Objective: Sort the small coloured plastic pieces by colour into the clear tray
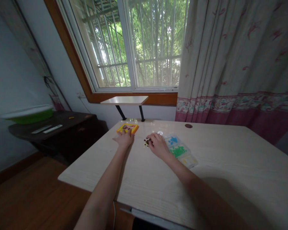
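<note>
My left hand [124,140] lies with its fingers spread at the near edge of a flat yellow box [127,128] with a printed picture on top; the fingertips reach the box. My right hand [158,146] is bent over a small pile of dark and pale pieces [147,142], its fingers drawn together at the pile's right side. What sits between those fingertips is too small to make out. Just right of this hand is a clear compartment tray [189,150], with blue pieces [173,140], green pieces [178,151] and pale yellow pieces [188,160] in separate sections. My right wrist partly covers it.
The pale wooden table [144,185] carries a raised shelf [124,100] on black legs at the back. A whitish round item [160,133] lies behind my right hand. A dark side table [69,127] at left holds a green basin [33,115]. A curtain [230,70] hangs at right.
</note>
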{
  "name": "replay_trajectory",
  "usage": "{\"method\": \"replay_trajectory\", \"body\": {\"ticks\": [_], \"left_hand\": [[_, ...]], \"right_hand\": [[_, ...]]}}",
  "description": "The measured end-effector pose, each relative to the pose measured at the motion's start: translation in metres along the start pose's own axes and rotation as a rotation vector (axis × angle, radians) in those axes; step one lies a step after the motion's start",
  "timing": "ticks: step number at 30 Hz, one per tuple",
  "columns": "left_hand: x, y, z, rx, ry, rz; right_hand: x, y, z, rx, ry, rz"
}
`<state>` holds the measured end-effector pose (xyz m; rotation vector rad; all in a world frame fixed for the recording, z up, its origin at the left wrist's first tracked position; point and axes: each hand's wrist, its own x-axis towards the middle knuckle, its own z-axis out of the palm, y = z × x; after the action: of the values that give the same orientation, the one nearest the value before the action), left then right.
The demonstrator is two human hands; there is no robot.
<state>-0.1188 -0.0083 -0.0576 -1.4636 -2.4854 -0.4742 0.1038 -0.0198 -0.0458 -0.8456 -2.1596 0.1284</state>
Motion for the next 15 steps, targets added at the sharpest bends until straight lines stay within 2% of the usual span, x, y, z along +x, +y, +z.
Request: {"method": "replay_trajectory", "body": {"ticks": [2, 6, 10, 12, 15], "left_hand": [[0.001, -0.001, -0.001, -0.011, -0.003, -0.001], [0.003, -0.003, -0.001, -0.02, -0.025, -0.005], [0.004, -0.004, -0.002, -0.018, -0.042, 0.005], [0.004, -0.004, -0.002, -0.022, -0.05, 0.005], [0.002, -0.005, -0.004, -0.025, -0.04, 0.015]], "right_hand": [[0.007, 0.007, -0.011, -0.083, -0.041, 0.078], [0.012, 0.035, -0.029, -0.224, -0.148, 0.354], [0.008, 0.059, -0.032, -0.247, -0.364, 0.575], [0.006, 0.064, -0.031, -0.236, -0.431, 0.616], [0.007, 0.066, -0.032, -0.23, -0.403, 0.613]]}}
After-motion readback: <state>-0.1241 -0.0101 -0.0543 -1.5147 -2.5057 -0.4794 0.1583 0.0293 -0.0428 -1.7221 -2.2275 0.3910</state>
